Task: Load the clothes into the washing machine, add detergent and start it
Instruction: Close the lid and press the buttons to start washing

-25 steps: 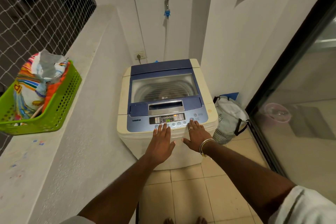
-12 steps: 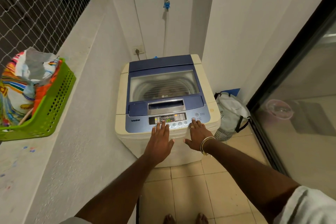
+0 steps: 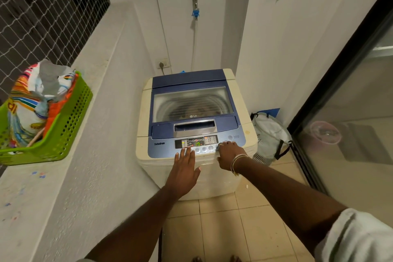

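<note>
Right hand (image 3: 228,154) lay flatter a second ago; now knuckles up, fingers loosely bent onto right end of button row on control panel (image 3: 161,144). Left hand (image 3: 184,172) same spot, fingers straight, tips on left buttons. Neither gripping anything. Lid (image 3: 189,80) shut, display (image 3: 196,143) lit green, so guessing start step. Washing machine (image 3: 212,185) stands upright on tiled floor in corner, panel facing person, panel strip running left-right.

Both forearms extended forward, palms down. The left hand (image 3: 184,169) is flat, fingers straight and close together; the right hand (image 3: 228,156) is arched, fingers loosely bent, tips lowered.
</note>
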Demonstrator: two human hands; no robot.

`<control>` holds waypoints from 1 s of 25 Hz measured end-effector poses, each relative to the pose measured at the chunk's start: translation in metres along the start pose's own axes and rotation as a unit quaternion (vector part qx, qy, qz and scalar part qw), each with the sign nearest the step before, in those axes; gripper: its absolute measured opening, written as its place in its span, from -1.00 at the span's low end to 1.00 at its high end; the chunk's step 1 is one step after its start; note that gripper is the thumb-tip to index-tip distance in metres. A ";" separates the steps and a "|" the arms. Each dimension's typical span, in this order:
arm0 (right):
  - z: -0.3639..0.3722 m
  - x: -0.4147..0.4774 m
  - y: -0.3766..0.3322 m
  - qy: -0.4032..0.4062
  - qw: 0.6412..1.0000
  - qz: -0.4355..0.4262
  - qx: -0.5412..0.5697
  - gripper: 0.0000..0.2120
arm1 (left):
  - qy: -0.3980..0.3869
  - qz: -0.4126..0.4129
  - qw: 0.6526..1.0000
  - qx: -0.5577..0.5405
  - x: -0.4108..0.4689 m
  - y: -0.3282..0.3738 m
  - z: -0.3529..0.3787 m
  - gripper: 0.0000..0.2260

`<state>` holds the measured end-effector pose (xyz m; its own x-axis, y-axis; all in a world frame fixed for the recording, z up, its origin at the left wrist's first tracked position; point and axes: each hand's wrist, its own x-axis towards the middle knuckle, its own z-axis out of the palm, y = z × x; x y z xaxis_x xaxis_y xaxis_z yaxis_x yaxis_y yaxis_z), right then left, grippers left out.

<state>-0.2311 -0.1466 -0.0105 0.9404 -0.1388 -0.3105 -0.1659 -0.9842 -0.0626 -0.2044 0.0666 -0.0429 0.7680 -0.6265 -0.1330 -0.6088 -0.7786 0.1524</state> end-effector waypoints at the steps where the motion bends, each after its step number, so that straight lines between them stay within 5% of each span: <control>1: 0.009 -0.005 -0.003 0.028 0.999 -0.015 -0.001 -0.49 | 0.002 -0.002 1.000 0.004 -0.001 -0.001 -0.003 -0.38; 11: 0.021 -0.045 -0.034 0.014 0.997 -0.072 -0.006 -0.19 | -0.010 -0.009 0.999 0.031 -0.031 -0.003 -0.024 -0.39; 25: -0.001 -0.055 -0.040 0.031 0.997 -0.068 0.000 -0.17 | -0.007 0.006 0.999 0.050 -0.038 0.003 -0.045 -0.41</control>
<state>-0.2758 -0.1002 0.0102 0.9706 -0.0109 -0.2403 -0.0358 -0.9944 -0.0998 -0.2268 0.0894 0.0062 0.7580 -0.6355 -0.1465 -0.6352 -0.7704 0.0553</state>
